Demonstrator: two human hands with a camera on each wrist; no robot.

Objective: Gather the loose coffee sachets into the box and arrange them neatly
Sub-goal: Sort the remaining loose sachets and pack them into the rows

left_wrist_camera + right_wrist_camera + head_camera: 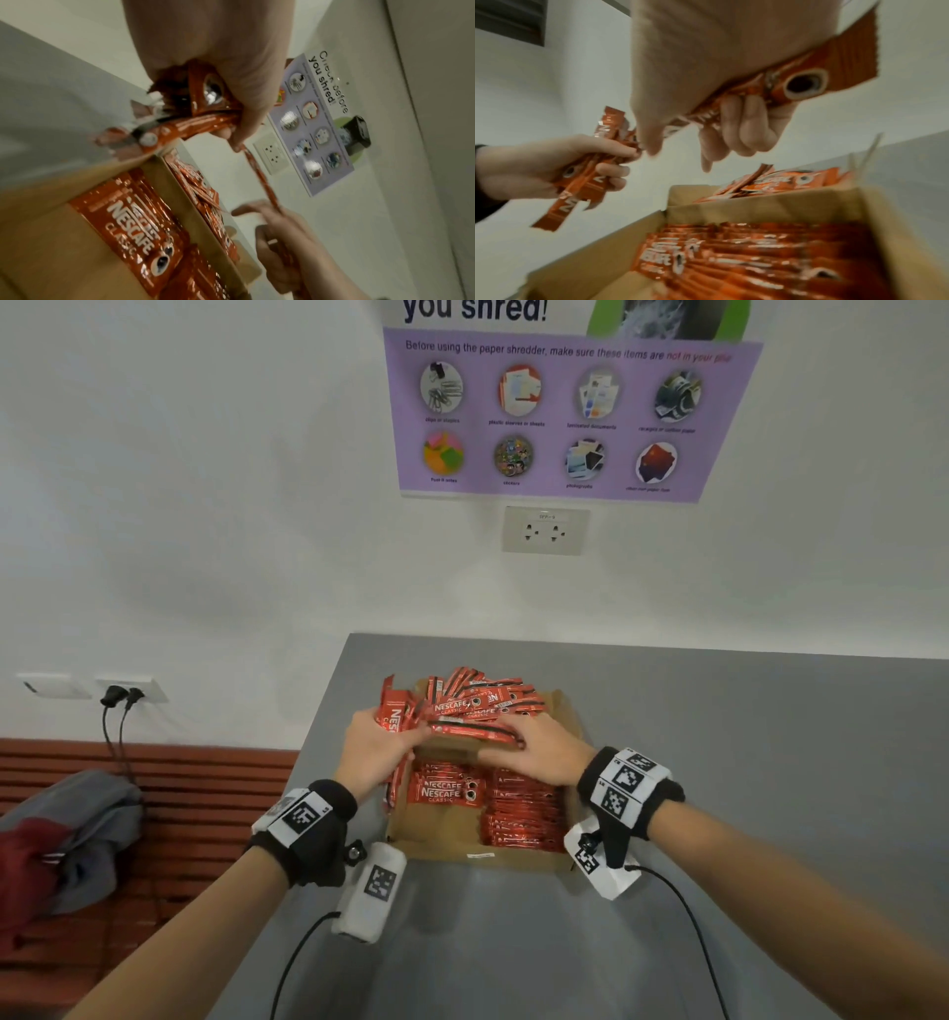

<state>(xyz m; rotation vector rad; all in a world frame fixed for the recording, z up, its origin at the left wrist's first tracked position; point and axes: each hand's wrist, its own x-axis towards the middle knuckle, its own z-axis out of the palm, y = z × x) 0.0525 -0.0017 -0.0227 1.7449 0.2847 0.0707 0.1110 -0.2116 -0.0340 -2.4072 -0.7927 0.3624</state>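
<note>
An open cardboard box sits on the grey table. Red coffee sachets lie in rows in its near half, with a loose heap of sachets over its far half. My left hand grips a bundle of sachets above the box's left side. My right hand holds one sachet under curled fingers, its other end reaching the left hand. The box and its rows of sachets appear blurred in the right wrist view.
The table's left edge runs beside a red slatted bench with a grey and red garment on it. A white wall with a poster and a socket stands behind the table.
</note>
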